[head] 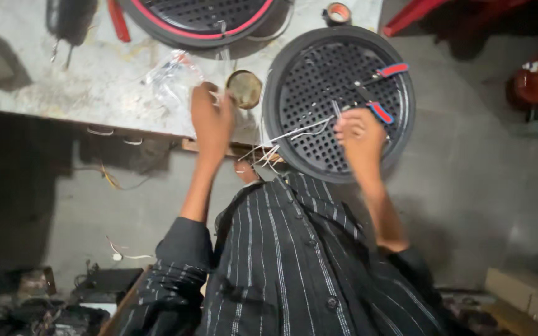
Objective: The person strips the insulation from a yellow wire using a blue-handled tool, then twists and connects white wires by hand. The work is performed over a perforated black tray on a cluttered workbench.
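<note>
Okay, quick pass, we are logging this as seen from the head camera.
Work in hand: we are wiring a round black perforated grille [319, 106] that is hanging half over the front edge of the worktop [63, 93].
Left hand: our left hand [212, 118] is reaching up at the worktop edge, fingers curling near a small round metal tin [244, 88] and a clear plastic bag [172, 78]; we are not able to tell whether it is pinching anything.
Right hand: our right hand [359, 134] is closing into a loose fist on the grille, gripping thin white wires [294, 132] that are trailing left toward the lap.
Tool: pliers with red and blue handles [378, 93] are lying on the grille just above the right hand, untouched.
Progress: we are judging this as mid-way; the wire ends are hanging loose and unjoined, so the connecting is looking unfinished.
Left to do: loose strands are needing tying in, as far as we are seeing.
Around: a second grille with a red ring [203, 18] is sitting further back, and a roll of tape [338, 12] is sitting by the far edge.
</note>
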